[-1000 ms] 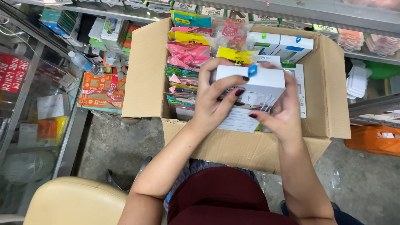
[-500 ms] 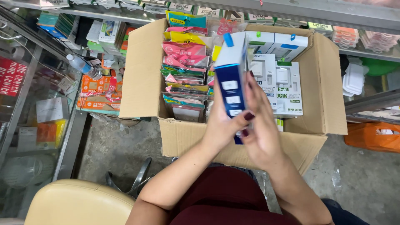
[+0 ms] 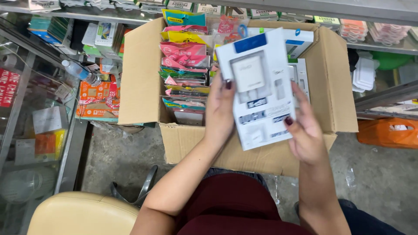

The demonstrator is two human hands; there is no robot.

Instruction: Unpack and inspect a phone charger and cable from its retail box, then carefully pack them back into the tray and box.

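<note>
I hold a flat white box [image 3: 259,87] with a blue top tab and a picture of a white charger on its face, raised above an open cardboard carton [image 3: 139,74]. My left hand [image 3: 220,111] grips the box's left edge. My right hand [image 3: 305,128] holds its lower right corner. The box faces me and tilts slightly. Inside the carton, a stack of pink, yellow and green packets [image 3: 183,56] fills the left side, and more white charger boxes [image 3: 300,41] lie on the right, partly hidden behind the held box.
The carton rests on a grey concrete floor [image 3: 113,156] in front of my knees. A glass display case [image 3: 30,113] with small packaged goods stands at left. Shelves of packages [image 3: 361,30] run along the back, an orange bag [image 3: 389,132] lies at right, a cream seat [image 3: 82,213] at lower left.
The box was edge-on between my hands half a second ago. It is now turned so its front face points at me, and the view has come closer.
</note>
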